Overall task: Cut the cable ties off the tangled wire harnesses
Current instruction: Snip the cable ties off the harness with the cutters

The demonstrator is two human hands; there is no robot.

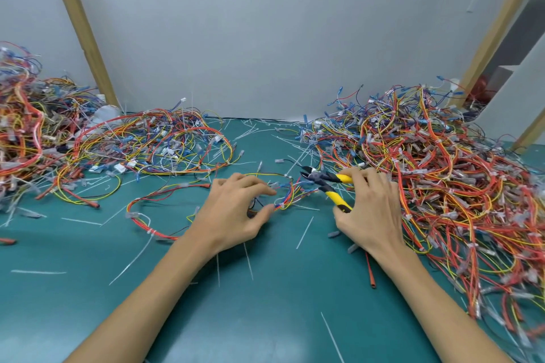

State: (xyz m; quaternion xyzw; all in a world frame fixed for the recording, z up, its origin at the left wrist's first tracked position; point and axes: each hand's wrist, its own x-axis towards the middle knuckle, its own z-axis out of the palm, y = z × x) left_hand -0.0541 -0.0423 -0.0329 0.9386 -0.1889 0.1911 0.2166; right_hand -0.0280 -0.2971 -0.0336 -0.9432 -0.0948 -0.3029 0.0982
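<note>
A single wire harness (165, 194) of red, yellow and blue wires lies spread on the green table (265, 303) in front of me. My left hand (236, 212) pinches its bundled part between thumb and fingers, close to a white cable tie (282, 205). My right hand (368, 209) grips yellow-handled cutters (327, 183). Their dark jaws point left, are parted, and sit just above the harness wires to the right of my left hand.
A big tangle of harnesses (442, 180) fills the right side of the table. Another heap (97, 141) covers the back left. Cut white tie pieces (304, 232) are scattered across the table. A grey wall and wooden posts (79, 26) stand behind.
</note>
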